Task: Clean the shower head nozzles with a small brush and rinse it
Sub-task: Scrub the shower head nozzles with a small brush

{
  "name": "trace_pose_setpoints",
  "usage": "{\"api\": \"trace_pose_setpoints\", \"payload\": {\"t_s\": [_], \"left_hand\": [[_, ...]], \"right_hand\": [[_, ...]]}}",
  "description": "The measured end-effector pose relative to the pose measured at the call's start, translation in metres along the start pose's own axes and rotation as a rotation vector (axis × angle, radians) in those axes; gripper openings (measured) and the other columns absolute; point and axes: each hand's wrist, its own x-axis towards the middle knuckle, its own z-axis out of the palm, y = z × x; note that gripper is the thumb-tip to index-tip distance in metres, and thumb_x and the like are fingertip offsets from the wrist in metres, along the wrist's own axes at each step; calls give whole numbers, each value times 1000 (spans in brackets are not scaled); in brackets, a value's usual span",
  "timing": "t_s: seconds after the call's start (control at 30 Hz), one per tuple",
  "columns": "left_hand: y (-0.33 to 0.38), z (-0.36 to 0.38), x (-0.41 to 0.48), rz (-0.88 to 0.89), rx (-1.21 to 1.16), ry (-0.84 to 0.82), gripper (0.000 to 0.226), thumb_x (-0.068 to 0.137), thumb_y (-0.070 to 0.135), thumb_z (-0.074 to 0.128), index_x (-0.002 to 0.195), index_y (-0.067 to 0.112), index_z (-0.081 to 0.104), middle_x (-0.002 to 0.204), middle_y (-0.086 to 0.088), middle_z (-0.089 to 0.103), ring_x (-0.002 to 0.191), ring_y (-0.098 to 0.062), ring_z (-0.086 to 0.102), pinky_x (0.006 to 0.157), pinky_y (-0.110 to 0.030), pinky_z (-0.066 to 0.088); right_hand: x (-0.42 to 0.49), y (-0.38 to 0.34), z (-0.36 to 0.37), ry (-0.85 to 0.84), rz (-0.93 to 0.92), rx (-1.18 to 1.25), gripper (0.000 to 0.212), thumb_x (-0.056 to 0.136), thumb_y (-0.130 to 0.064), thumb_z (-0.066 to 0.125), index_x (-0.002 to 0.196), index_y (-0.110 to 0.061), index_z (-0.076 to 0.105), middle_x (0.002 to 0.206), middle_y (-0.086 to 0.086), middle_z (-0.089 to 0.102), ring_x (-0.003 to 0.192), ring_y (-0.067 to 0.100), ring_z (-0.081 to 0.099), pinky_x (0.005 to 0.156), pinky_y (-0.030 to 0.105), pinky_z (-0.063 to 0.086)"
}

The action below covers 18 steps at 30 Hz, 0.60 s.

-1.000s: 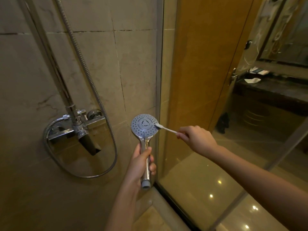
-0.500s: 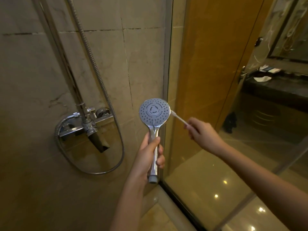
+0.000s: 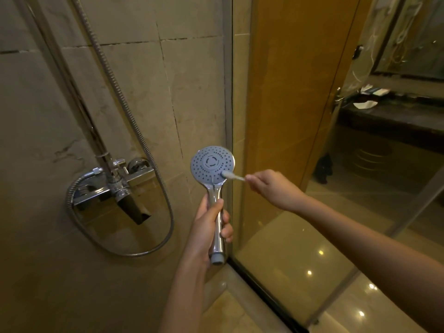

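The chrome shower head (image 3: 212, 165) stands upright in front of the tiled wall, its round grey nozzle face turned toward me. My left hand (image 3: 208, 226) is wrapped around its handle; the handle's lower end sticks out below my fingers. My right hand (image 3: 271, 186) pinches a small white brush (image 3: 232, 175) by its handle. The bristle end presses on the lower right part of the nozzle face.
A chrome mixer tap (image 3: 115, 183) with a dark spout is fixed to the wall at left, and a metal hose (image 3: 134, 131) loops down from it. A glass shower partition (image 3: 288, 212) stands right behind the shower head. Beyond it are a wooden door and a dark counter (image 3: 394, 121).
The brush tip moved from the right rim of the nozzle face down onto its lower right part. The shower head sank slightly in view.
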Motion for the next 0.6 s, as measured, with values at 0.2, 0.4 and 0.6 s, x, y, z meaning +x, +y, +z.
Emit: {"api": "trace_pose_setpoints", "payload": {"t_s": [0.2,0.4,0.6], "left_hand": [[-3,-4,-4,8,40,21,28,96,18,44,118,33,52,56,4,46,33,-6,38,33,-18,33],[-10,1,0,15,110,21,26,96,17,44,109,36,55,55,4,46,33,-7,39,34,-18,32],[-13,-1,3,45,176,45,30,95,17,45,122,31,49,54,5,47,34,-8,40,33,-20,34]], "right_hand": [[-1,-1,14,-64,3,-45,42,99,-41,39,63,-22,49,57,-4,49,53,13,45,55,31,38],[6,-9,13,-99,72,192,46,102,-33,36,59,-20,45,52,-7,41,45,7,37,44,16,30],[2,-4,3,-115,164,294,44,102,-36,34,63,-18,45,52,-5,38,36,4,34,36,14,29]]}}
